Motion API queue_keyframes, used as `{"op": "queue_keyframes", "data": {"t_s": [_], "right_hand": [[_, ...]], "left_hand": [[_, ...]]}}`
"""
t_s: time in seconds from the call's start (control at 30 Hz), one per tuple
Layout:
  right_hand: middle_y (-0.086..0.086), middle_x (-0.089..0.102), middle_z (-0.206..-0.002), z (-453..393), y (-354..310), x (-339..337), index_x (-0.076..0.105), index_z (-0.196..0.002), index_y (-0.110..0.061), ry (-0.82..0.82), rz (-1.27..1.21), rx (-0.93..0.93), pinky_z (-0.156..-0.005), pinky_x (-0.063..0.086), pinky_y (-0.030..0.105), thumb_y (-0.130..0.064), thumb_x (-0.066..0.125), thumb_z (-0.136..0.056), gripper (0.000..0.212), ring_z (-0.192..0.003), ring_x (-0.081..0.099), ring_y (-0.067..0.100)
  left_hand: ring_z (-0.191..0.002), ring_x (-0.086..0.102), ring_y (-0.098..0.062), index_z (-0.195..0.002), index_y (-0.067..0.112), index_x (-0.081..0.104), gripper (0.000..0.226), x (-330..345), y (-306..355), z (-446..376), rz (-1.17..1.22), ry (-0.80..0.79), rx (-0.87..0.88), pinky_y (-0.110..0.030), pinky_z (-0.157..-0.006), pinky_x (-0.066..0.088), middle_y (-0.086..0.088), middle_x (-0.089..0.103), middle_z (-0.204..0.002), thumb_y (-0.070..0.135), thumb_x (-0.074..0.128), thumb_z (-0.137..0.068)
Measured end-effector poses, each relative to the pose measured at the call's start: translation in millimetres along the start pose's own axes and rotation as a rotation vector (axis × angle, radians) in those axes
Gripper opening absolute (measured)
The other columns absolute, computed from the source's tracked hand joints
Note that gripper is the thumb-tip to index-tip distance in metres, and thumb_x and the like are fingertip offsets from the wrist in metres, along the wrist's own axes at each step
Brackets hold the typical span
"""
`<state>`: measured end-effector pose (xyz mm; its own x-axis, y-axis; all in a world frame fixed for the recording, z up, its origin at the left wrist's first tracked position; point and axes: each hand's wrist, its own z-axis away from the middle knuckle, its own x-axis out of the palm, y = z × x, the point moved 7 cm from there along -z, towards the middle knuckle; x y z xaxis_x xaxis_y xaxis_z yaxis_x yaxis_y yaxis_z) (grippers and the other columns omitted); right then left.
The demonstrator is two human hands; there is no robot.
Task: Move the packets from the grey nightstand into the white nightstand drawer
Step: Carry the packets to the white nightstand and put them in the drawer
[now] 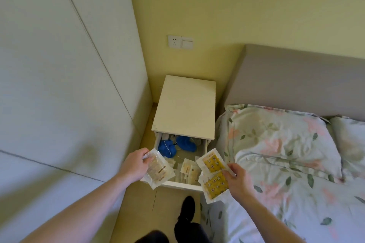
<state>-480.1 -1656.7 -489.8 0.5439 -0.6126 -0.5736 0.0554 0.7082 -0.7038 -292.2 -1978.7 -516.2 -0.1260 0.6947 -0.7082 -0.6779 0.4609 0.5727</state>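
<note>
The white nightstand (184,106) stands in the corner with its drawer (182,184) pulled out toward me. My left hand (136,164) grips clear packets with a beige filling (159,169) over the drawer's left front corner. My right hand (238,178) pinches yellow patterned packets (213,173) over the drawer's right front corner. Several small beige packets (188,170) lie in the drawer's front part. Blue fabric items (175,146) fill its back. The grey nightstand is not in view.
A white wardrobe (59,85) runs along the left. The bed (286,163) with floral bedding and a grey headboard (296,79) is on the right, close to the drawer. My dark shoe (187,209) is on the narrow floor strip below the drawer. A wall socket (174,41) is above the nightstand.
</note>
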Motion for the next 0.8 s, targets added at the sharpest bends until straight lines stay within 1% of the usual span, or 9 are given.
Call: {"op": "queue_keyframes", "data": {"t_s": [0.1,0.23,0.3,0.37,0.43,0.5,0.67,0.73,0.8], "right_hand": [[-0.006,0.071,-0.083,-51,0,21,0.068,-0.086,-0.031,-0.065,0.05,0.02,-0.063,0.053,0.029,-0.023,0.06,-0.1,0.017,-0.078,0.067,0.013],[-0.007,0.07,-0.084,-105,6,53,0.066,-0.09,-0.029,-0.107,0.077,0.066,-0.06,0.05,0.025,-0.024,0.057,-0.102,0.016,-0.076,0.066,0.011],[-0.009,0.07,-0.084,-130,15,71,0.066,-0.091,-0.03,-0.115,0.083,0.089,-0.059,0.05,0.023,-0.025,0.056,-0.102,0.016,-0.075,0.066,0.008],[-0.01,0.07,-0.084,-154,29,90,0.065,-0.092,-0.032,-0.125,0.098,0.106,-0.058,0.049,0.022,-0.026,0.056,-0.103,0.015,-0.075,0.067,0.007],[-0.01,0.071,-0.086,-176,45,109,0.065,-0.096,-0.032,-0.139,0.101,0.141,-0.056,0.048,0.019,-0.028,0.054,-0.103,0.014,-0.075,0.067,0.006],[-0.011,0.071,-0.088,-197,60,125,0.064,-0.098,-0.032,-0.137,0.104,0.161,-0.053,0.045,0.014,-0.028,0.053,-0.104,0.013,-0.075,0.067,0.004],[-0.01,0.069,-0.089,-245,102,174,0.062,-0.098,-0.031,-0.154,0.13,0.206,-0.053,0.047,0.016,-0.025,0.05,-0.105,0.015,-0.077,0.067,0.005],[-0.009,0.069,-0.091,-261,119,196,0.061,-0.097,-0.03,-0.175,0.153,0.222,-0.056,0.049,0.02,-0.024,0.048,-0.105,0.016,-0.079,0.067,0.008],[-0.008,0.067,-0.092,-272,134,216,0.061,-0.101,-0.028,-0.21,0.21,0.229,-0.054,0.047,0.019,-0.025,0.049,-0.106,0.013,-0.078,0.066,0.007]], "left_hand": [[-0.075,0.062,-0.004,-0.091,0.032,0.059,0.013,0,-8,-37,-0.028,0.022,-0.045,-0.008,-0.048,0.039,0.015,0.063,-0.09,0.036,0.055,-0.102],[-0.071,0.06,-0.006,-0.09,0.031,0.058,0.016,10,-29,-87,-0.075,-0.007,-0.099,-0.012,-0.049,0.037,0.014,0.063,-0.09,0.037,0.052,-0.104],[-0.073,0.061,-0.005,-0.093,0.032,0.058,0.014,22,-45,-116,-0.102,-0.048,-0.104,-0.012,-0.052,0.039,0.014,0.064,-0.092,0.037,0.051,-0.104],[-0.078,0.064,-0.004,-0.095,0.034,0.059,0.012,41,-61,-148,-0.121,-0.101,-0.085,-0.015,-0.056,0.047,0.015,0.065,-0.096,0.038,0.051,-0.104],[-0.083,0.066,-0.004,-0.099,0.037,0.059,0.009,65,-75,-176,-0.158,-0.174,-0.055,-0.021,-0.062,0.057,0.017,0.066,-0.098,0.038,0.052,-0.103],[-0.084,0.066,-0.004,-0.101,0.036,0.061,0.009,92,-86,-201,-0.196,-0.247,-0.007,-0.026,-0.066,0.061,0.015,0.068,-0.097,0.037,0.053,-0.103],[-0.08,0.065,-0.004,-0.098,0.03,0.062,0.012,152,-106,-249,-0.303,-0.367,0.125,-0.02,-0.06,0.051,0.013,0.067,-0.092,0.034,0.052,-0.104],[-0.077,0.062,-0.003,-0.091,0.031,0.058,0.013,170,-115,-261,-0.353,-0.398,0.165,-0.014,-0.058,0.042,0.013,0.065,-0.089,0.031,0.053,-0.104],[-0.078,0.061,-0.004,-0.085,0.036,0.052,0.019,182,-124,-270,-0.381,-0.409,0.197,-0.014,-0.059,0.04,0.013,0.064,-0.089,0.029,0.054,-0.103]]}}
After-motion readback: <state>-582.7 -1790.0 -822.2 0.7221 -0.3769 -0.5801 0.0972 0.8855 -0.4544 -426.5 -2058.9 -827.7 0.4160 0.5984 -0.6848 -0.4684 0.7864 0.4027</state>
